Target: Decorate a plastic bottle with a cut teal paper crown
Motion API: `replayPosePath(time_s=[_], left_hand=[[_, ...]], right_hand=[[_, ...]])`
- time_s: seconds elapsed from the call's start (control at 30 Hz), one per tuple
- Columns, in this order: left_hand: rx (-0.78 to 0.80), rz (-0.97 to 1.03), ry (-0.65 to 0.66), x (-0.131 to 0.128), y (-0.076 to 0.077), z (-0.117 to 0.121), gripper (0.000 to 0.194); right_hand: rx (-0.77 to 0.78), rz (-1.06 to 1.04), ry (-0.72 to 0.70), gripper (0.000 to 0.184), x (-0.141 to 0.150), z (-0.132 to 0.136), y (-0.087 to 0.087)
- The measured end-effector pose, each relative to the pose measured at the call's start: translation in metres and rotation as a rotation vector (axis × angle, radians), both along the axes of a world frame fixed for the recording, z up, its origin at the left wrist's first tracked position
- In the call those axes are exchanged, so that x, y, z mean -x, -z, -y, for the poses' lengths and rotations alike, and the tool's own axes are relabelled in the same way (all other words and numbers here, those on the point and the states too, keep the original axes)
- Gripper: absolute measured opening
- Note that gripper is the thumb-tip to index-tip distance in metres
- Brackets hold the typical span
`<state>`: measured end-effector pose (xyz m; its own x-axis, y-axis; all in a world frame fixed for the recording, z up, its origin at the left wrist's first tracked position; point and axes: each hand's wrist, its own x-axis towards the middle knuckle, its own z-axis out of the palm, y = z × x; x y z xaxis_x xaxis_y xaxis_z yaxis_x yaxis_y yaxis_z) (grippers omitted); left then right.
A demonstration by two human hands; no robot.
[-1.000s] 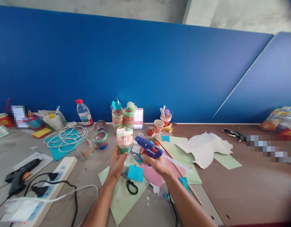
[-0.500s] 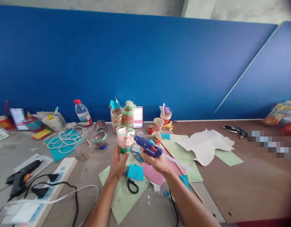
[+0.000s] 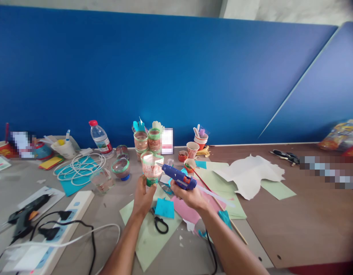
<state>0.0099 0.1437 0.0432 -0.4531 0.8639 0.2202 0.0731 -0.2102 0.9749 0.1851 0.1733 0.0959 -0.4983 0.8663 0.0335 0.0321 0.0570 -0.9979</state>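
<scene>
My left hand (image 3: 144, 193) is closed around the green base of a clear plastic cup (image 3: 151, 168), which has a green-edged rim and stands upright above the table. A blue hot glue gun (image 3: 179, 177) is gripped in my right hand (image 3: 189, 195), its nozzle pointing left at the cup's side. Whether the tip touches the cup I cannot tell. A translucent glue stick (image 3: 216, 195) sticks out of the gun's back. Beneath my hands lie black-handled scissors (image 3: 161, 225), a blue paper piece (image 3: 165, 208) and pink paper (image 3: 186, 210).
Decorated cups (image 3: 141, 141) are stacked behind my hands. At left are a water bottle (image 3: 100, 138), a coiled white cable (image 3: 78, 170), a power strip (image 3: 69, 221) and a black glue gun (image 3: 28, 214). Torn white paper (image 3: 251, 173) and a thin stick (image 3: 232, 226) lie at right.
Both hands keep nearly the same place. The glue gun has shifted very slightly left against the cup, and the camera view has moved a little.
</scene>
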Motion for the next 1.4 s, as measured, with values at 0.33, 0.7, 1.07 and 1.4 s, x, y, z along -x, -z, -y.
replayPosePath(time_s=[0.33,0.7,1.07,1.4], left_hand=[[0.0,-0.023,0.01,0.003,0.008,-0.002,0.042],[-0.013,0.006,-0.009,-0.002,-0.001,0.0,0.039],[-0.001,-0.022,-0.02,0.001,0.002,-0.001,0.034],[-0.002,0.011,-0.03,0.006,0.008,-0.004,0.038]], right_hand=[[-0.012,0.077,0.047,0.028,0.001,0.001,0.0],[-0.066,0.094,0.04,0.028,0.001,-0.001,0.002],[-0.096,0.128,0.081,0.031,0.001,-0.007,0.008],[-0.095,0.036,0.096,0.037,0.003,-0.011,0.016]])
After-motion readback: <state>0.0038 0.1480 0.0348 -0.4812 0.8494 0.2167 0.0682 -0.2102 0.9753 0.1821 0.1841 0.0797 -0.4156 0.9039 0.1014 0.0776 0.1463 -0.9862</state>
